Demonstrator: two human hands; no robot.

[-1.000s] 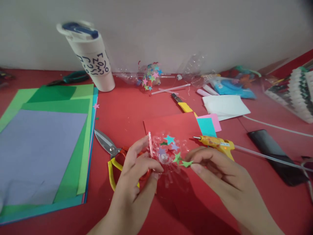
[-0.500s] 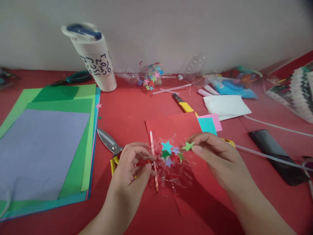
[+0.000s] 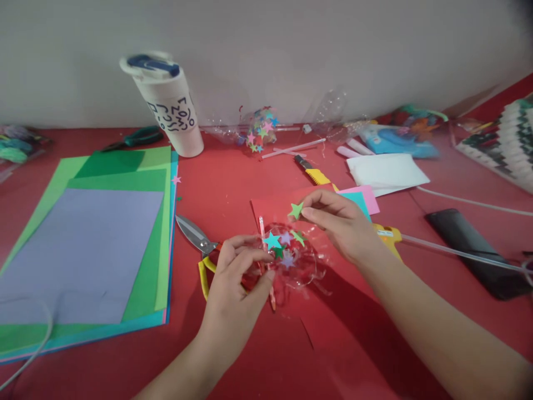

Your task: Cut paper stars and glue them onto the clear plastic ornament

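Observation:
My right hand pinches a light green paper star between thumb and fingertips, raised above and behind a clear plastic piece. That piece is a tangle of curled see-through strips bearing several paper stars in blue, purple and green, such as a bright blue star. At its left side, my left hand has thumb and fingers curled in, closed on its edge. A pink pencil lies beneath, partly hidden by the fingers. Left of that hand are scissors with yellow handles, partly covered.
Coloured paper sheets are stacked at left, before a white tumbler. A star-covered plastic ornament stands at the wall near a yellow cutter. Right are a yellow glue gun, a black phone and white paper.
My right hand has moved left and away from me with the green star, off the clear plastic piece's right side. The camera view has shifted slightly, and the left hand stays at the plastic.

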